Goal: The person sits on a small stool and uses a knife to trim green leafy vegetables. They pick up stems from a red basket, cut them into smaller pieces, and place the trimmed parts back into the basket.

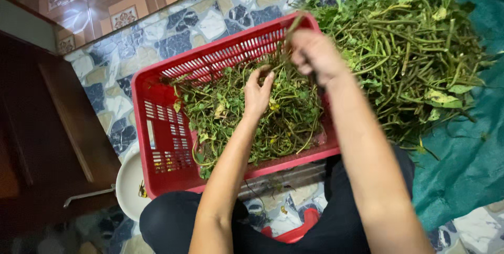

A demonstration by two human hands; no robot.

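Over red crate [157,128], green stems [286,54] pinched between both hands' fingers [262,78]

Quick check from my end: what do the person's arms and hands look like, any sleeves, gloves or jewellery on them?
Both forearms are bare as far as the view shows, with no sleeves in sight. The left hand and right hand wear no gloves. No rings, watch or bracelets are visible, though the right hand is slightly blurred. Dark trousers show below.

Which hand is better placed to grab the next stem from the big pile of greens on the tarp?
Probably the right hand. It hangs over the red basket's far edge, next to the pile of greens on the green tarp. The left hand is further away, down in the basket's greens.
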